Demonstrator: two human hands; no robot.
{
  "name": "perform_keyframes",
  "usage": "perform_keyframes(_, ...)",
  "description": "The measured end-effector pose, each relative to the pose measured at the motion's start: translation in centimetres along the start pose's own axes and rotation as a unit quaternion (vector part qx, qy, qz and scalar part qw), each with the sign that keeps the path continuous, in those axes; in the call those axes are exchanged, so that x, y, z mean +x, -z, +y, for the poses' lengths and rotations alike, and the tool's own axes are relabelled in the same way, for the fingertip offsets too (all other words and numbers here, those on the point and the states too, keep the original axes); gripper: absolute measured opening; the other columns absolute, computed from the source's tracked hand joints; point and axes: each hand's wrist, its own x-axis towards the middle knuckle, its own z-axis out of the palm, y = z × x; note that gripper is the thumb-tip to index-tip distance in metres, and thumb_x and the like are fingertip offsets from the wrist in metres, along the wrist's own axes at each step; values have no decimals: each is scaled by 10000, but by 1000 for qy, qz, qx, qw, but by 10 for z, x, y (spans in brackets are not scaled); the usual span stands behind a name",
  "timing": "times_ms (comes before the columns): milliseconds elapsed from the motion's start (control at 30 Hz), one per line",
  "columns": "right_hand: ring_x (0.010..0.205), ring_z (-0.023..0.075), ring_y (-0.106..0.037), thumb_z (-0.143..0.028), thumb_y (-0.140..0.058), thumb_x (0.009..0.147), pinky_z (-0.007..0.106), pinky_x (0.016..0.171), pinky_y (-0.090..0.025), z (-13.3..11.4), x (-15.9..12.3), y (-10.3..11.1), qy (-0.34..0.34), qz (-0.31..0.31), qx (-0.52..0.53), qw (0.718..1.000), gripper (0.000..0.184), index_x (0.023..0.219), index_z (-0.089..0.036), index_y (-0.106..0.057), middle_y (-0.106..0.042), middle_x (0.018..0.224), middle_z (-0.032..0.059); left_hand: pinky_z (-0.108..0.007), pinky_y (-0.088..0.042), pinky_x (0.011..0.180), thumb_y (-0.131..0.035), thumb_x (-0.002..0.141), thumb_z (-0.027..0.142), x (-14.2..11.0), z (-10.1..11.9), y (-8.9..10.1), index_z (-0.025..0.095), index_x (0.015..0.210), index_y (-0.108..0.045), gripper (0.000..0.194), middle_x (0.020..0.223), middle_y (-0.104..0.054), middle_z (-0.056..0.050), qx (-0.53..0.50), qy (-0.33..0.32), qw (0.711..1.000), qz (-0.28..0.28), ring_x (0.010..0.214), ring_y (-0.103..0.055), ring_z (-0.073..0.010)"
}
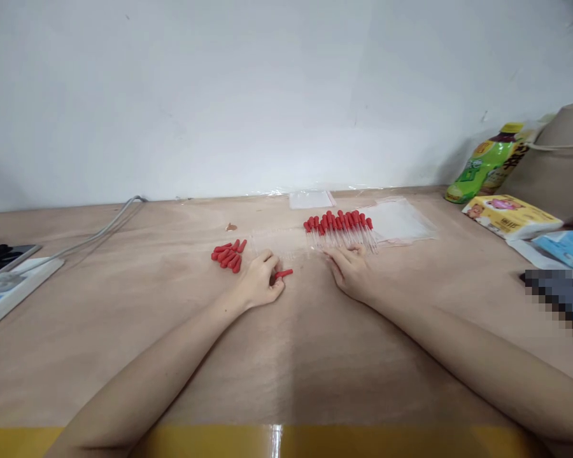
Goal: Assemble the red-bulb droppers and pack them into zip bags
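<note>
My left hand (pixel 261 280) is curled round a red rubber dropper bulb (pixel 284 273), whose narrow end sticks out past the fingers to the right. Just left of that hand lies a small heap of loose red bulbs (pixel 229 256). My right hand (pixel 351 270) has its fingers drawn together at the lower ends of a row of droppers (pixel 340 224), clear thin tubes capped with red bulbs. What its fingertips pinch, if anything, is too faint to make out. Between the hands and the wall lie clear thin tubes (pixel 279 243), hard to see against the table.
Clear plastic bags (pixel 401 219) lie right of the droppers, with a smaller bag (pixel 310 200) by the wall. At the right are a green bottle (pixel 482 166), a yellow tissue pack (pixel 510 216), a blue mask (pixel 570 247) and a blurred dark object (pixel 561 299). A power strip (pixel 14 286) with a cable sits left.
</note>
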Motion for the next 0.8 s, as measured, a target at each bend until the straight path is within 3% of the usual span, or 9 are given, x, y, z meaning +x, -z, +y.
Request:
perform_keyframes(167, 754, 121, -552, -161, -419, 861, 346, 860, -241, -12, -8, 14, 36, -16, 16, 999, 165, 930, -182, -568, -635, 843, 28, -277, -440, 644, -538, 740, 215, -2, -2, -12, 147, 849, -571, 133, 800, -538, -44, -38, -13, 999, 28, 698, -526, -156)
perform_keyframes(433, 768, 129, -543, -193, -440, 860, 330, 798, -290, -15, -9, 3, 3, -34, 100, 994, 177, 934, -200, -600, -615, 819, 32, -260, -436, 671, -512, 837, 236, -1, 1, -17, 159, 833, -586, 107, 780, -599, -28, -130, 5, 990, 60, 728, -548, -141)
perform_keyframes(800, 755, 134, -539, -221, -450, 858, 328, 760, -327, -13, -7, 3, 13, -55, 153, 987, 219, 1002, -224, -616, -621, 832, 40, -219, -442, 582, -500, 840, 296, -3, 2, -22, 160, 901, -579, 169, 698, -600, 2, -275, 62, 959, 7, 596, -544, -105)
